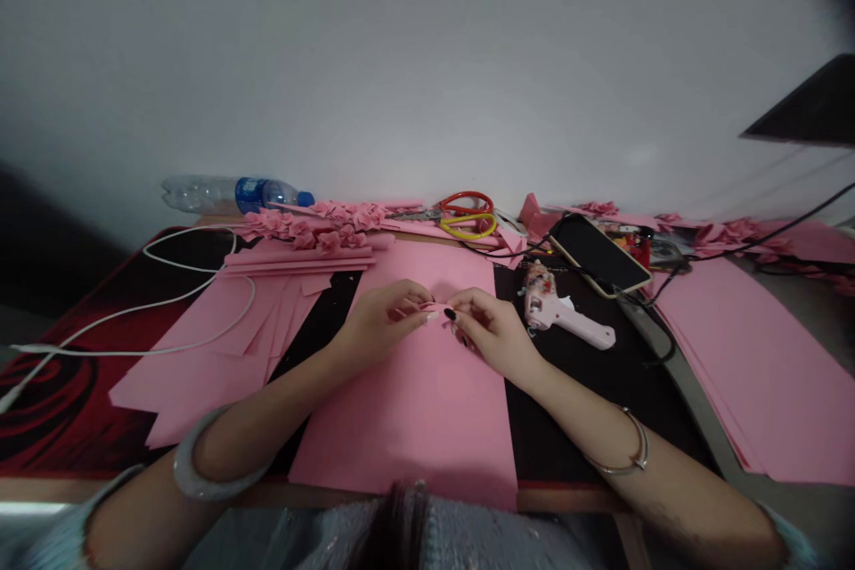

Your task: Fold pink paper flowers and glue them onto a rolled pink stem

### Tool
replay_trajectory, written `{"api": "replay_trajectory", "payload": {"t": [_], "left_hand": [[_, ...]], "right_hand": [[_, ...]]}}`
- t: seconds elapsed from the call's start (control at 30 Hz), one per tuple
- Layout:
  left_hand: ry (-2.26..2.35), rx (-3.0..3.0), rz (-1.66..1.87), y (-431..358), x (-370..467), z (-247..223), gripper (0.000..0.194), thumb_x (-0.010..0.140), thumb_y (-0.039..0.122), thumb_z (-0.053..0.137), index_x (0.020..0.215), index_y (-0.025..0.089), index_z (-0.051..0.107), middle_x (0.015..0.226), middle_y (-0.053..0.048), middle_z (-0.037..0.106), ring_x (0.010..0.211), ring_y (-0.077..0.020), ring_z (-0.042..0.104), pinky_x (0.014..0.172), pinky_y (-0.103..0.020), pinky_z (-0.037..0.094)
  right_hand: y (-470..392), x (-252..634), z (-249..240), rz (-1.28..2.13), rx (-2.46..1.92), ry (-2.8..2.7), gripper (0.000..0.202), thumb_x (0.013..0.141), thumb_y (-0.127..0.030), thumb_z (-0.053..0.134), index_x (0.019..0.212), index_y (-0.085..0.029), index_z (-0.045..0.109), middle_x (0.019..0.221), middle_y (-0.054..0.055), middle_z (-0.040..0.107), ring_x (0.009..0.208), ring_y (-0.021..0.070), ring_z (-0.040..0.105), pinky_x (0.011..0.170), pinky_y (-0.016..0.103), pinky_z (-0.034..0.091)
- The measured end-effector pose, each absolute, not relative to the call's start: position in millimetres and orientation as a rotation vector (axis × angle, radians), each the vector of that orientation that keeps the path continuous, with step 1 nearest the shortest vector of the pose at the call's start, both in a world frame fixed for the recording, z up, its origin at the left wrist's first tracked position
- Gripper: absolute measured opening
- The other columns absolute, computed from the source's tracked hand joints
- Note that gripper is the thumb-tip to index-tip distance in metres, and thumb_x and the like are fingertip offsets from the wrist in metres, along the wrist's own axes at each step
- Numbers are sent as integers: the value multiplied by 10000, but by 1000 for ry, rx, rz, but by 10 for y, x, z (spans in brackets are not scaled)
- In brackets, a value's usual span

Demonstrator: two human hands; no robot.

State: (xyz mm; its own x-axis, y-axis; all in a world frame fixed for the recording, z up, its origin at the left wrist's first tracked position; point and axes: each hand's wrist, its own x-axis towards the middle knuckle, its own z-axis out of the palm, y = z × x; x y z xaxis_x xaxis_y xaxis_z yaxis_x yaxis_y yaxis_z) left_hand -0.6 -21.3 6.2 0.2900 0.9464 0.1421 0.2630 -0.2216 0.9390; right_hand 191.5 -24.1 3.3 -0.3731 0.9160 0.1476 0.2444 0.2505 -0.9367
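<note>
Centrally, small folded pink piece [437,310] pinched between fingertips of both hands, left hand [394,316] and right hand [491,329], above the large pink sheet [427,401], clear plastic bottle [237,194] lying beyond the sheet's far left corner, contents unclear.

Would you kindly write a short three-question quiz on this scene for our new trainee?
1. True or false: the left hand and the right hand pinch a small piece of pink paper over a large pink sheet.

2. Which of these lies nearest the right hand?
a) the phone
b) the glue gun
c) the white cable

3. Fill in the missing word: the blue-capped plastic bottle is not standing upright but lies on its ____.

Key: 1 true; 2 b; 3 side.
</note>
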Motion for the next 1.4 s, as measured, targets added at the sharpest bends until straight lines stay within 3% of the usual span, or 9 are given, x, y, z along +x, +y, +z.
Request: {"api": "replay_trajectory", "payload": {"t": [0.1,0.2,0.37,0.5,0.8,0.97,1.17,1.4], "left_hand": [[1120,1716,957,-227,0,89,149,816,284,603,880,151,626,727,-26,651,613,-119,611,520,-201,455],[1095,1725,960,-242,11,103,129,815,260,601,855,141,631,736,-33,646,626,-119,609,523,-200,458],[1070,1745,973,-239,20,83,101,785,212,624,860,144,630,787,-30,643,683,-115,597,575,-198,480],[1037,1754,948,-237,8,81,123,776,221,634,875,150,627,827,-32,644,722,-122,596,644,-224,506],[945,1750,933,-243,-5,114,130,845,203,515,911,150,614,813,-35,626,753,-130,585,701,-251,485],[949,1755,939,-253,14,98,83,780,142,555,859,161,577,807,-21,609,761,-133,596,737,-273,500],[899,1757,962,-267,17,89,134,746,77,544,848,164,531,823,-17,573,782,-135,610,760,-290,509],[829,1661,992,-299,43,108,294,736,59,547,977,188,438,874,-12,549,782,-131,632,766,-306,522]], "right_hand": [[-229,1917,14,1179,-1050,-1710,156,835,-215,543,974,-199,474,617,-55,528,482,84,472,470,199,373],[-228,1918,13,1163,-1057,-1706,169,820,-232,578,895,-217,427,645,-53,543,484,84,469,465,200,365],[-239,1923,42,1071,-1120,-1794,88,847,-272,556,854,-193,519,657,-20,546,511,94,478,478,212,375],[-237,1931,37,1026,-1125,-1855,137,863,-296,544,891,-169,587,672,-3,560,532,96,473,498,216,377],[-252,1935,49,882,-1129,-1962,98,857,-249,545,865,-164,591,636,-21,511,548,94,425,522,215,336],[-272,1920,72,948,-1087,-2005,65,860,-215,512,878,-178,562,574,-55,446,492,81,388,493,199,322],[-292,1928,100,1113,-981,-2018,83,874,-195,474,948,-182,511,647,-32,546,502,76,441,504,193,354],[-285,1930,95,1289,-898,-1931,98,929,-230,394,922,-179,478,619,-34,522,520,89,490,526,207,383]]}}
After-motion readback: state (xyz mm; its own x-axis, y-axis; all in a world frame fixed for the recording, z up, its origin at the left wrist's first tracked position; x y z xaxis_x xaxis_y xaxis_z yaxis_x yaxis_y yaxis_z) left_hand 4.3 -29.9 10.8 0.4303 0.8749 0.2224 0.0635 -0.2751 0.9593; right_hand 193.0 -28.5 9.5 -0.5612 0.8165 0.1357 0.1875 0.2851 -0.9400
